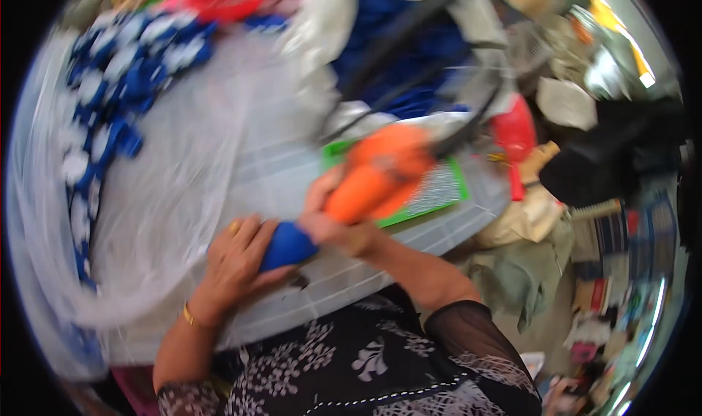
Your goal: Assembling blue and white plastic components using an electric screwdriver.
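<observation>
My left hand (238, 259) is closed around a smooth, rounded blue piece (287, 246) close to the near edge of the table (351, 280). My right hand (333, 222) grips an orange hand-held power tool (384, 171) with a black cord; blur hides its exact kind. The tool's near end and my right fingers meet the right side of the blue piece. Whether the tool's tip touches it, I cannot tell. Under the tool lies a green-rimmed tray (457, 178) of small silvery bits, partly covered by the tool.
A white sack (322, 32) full of blue pieces stands at the far side, with black cords crossing it. Blue-and-white pieces (121, 79) are heaped on clear plastic sheeting (172, 145) at left. A red-handled tool (515, 134) and a black bag (614, 152) lie right.
</observation>
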